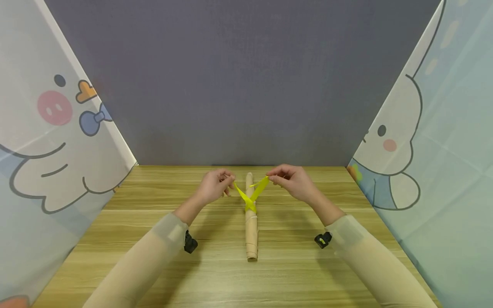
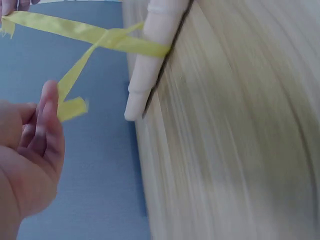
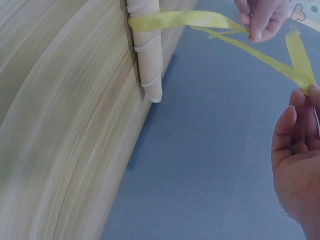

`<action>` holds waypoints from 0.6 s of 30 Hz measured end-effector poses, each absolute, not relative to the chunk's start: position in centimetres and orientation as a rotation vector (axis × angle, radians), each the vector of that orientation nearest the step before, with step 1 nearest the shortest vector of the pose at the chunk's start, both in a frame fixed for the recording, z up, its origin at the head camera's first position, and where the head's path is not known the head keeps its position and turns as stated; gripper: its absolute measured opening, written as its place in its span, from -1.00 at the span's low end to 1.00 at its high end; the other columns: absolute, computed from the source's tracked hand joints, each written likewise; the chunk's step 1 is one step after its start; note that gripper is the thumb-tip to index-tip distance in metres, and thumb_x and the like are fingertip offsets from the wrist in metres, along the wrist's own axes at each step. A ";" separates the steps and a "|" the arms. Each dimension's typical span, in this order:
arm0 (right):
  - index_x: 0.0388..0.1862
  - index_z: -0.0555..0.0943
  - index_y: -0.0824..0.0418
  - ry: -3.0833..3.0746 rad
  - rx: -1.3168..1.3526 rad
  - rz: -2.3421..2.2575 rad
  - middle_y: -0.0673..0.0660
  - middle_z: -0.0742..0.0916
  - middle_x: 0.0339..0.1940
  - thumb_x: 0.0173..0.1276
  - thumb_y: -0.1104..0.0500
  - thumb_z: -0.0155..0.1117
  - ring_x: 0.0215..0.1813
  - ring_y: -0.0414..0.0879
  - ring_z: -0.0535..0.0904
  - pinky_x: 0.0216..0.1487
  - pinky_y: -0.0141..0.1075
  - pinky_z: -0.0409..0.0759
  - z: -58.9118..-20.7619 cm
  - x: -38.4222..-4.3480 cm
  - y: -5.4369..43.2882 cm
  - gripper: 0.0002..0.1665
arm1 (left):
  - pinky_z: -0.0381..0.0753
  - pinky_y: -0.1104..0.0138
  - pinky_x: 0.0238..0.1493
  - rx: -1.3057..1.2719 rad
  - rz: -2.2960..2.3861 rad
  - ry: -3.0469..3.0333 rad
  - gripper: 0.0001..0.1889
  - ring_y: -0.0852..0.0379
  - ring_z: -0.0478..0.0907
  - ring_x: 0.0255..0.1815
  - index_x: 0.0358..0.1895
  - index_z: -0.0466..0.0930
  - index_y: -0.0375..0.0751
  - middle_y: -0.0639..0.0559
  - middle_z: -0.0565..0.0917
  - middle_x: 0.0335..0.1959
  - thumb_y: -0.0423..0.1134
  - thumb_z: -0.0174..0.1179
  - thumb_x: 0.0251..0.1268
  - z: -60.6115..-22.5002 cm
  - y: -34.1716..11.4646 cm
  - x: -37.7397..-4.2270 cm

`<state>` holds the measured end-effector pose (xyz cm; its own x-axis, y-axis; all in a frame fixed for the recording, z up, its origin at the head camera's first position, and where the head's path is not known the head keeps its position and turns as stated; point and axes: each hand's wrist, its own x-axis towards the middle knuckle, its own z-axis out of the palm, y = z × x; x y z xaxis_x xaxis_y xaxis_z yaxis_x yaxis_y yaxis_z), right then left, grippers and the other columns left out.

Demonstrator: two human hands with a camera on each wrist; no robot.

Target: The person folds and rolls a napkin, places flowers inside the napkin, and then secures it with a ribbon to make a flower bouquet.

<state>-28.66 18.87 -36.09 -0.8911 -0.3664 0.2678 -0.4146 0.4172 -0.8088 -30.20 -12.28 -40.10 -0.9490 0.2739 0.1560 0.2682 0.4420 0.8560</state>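
Note:
A rolled tan sheet (image 1: 251, 237), its material unclear, lies lengthwise on the table with a yellow ribbon (image 1: 250, 203) looped around its middle. The ribbon's two ends cross above the roll and spread into a V. My left hand (image 1: 216, 186) pinches one end between thumb and fingers, left of the roll. On the other side, my right hand (image 1: 291, 182) pinches the second end, raised above the table. In the left wrist view a short tail of ribbon (image 2: 73, 109) hangs past the left fingers. The right wrist view shows another loose tail (image 3: 298, 57) beyond the right fingers.
The wood-grain table (image 1: 154, 239) meets a dark grey panel (image 1: 246, 85) at its far edge. Cartoon-printed cloth walls stand at the left (image 1: 57, 171) and right (image 1: 454, 162). Small black devices sit at the left wrist (image 1: 190, 242) and right wrist (image 1: 322, 240).

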 end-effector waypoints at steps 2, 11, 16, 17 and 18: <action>0.10 0.84 0.16 -2.601 0.722 1.506 0.24 0.81 -0.20 0.63 0.15 0.41 -0.33 -0.09 0.58 -0.38 -0.35 0.49 -36.1 -28.6 18.8 -0.80 | 0.78 0.30 -0.34 0.451 1.703 2.525 -0.75 -0.06 0.85 -0.34 0.24 0.61 -0.30 -0.25 0.86 -0.11 -0.22 0.13 0.78 -40.3 -12.0 -30.4; 0.10 0.83 0.16 -2.593 0.743 1.500 0.25 0.80 -0.21 0.63 0.14 0.40 -0.30 -0.08 0.61 -0.37 -0.35 0.53 -36.2 -28.8 18.7 -0.80 | 0.81 0.13 -0.01 0.580 1.654 2.490 -0.68 -0.17 0.84 0.05 0.27 0.48 -0.40 -0.28 0.81 0.23 -0.17 -0.01 0.85 -41.4 -11.0 -30.4; 0.10 0.83 0.16 -2.590 0.753 1.506 0.30 0.79 -0.19 0.64 0.14 0.40 -0.31 -0.08 0.61 -0.35 -0.34 0.55 -36.2 -28.7 18.6 -0.80 | 0.73 0.22 -0.08 0.748 1.411 2.690 -0.80 -0.01 0.72 -0.14 0.24 0.58 -0.20 -0.13 0.78 0.32 -0.28 0.18 0.73 -42.1 -10.7 -30.4; 0.10 0.83 0.16 -2.589 0.755 1.510 0.30 0.79 -0.19 0.64 0.14 0.40 -0.31 -0.08 0.61 -0.35 -0.34 0.54 -36.2 -28.7 18.6 -0.80 | 0.76 0.17 -0.01 0.782 1.367 2.720 -0.76 -0.10 0.73 -0.10 0.26 0.58 -0.20 -0.13 0.77 0.33 -0.33 0.23 0.68 -42.2 -10.6 -30.5; 0.10 0.83 0.16 -2.587 0.755 1.512 0.30 0.79 -0.19 0.64 0.14 0.39 -0.31 -0.09 0.60 -0.36 -0.34 0.54 -36.2 -28.7 18.6 -0.80 | 0.77 0.11 0.16 0.810 1.321 2.750 -0.71 -0.16 0.76 0.10 0.28 0.58 -0.19 -0.14 0.75 0.35 -0.39 0.28 0.62 -42.5 -10.4 -30.6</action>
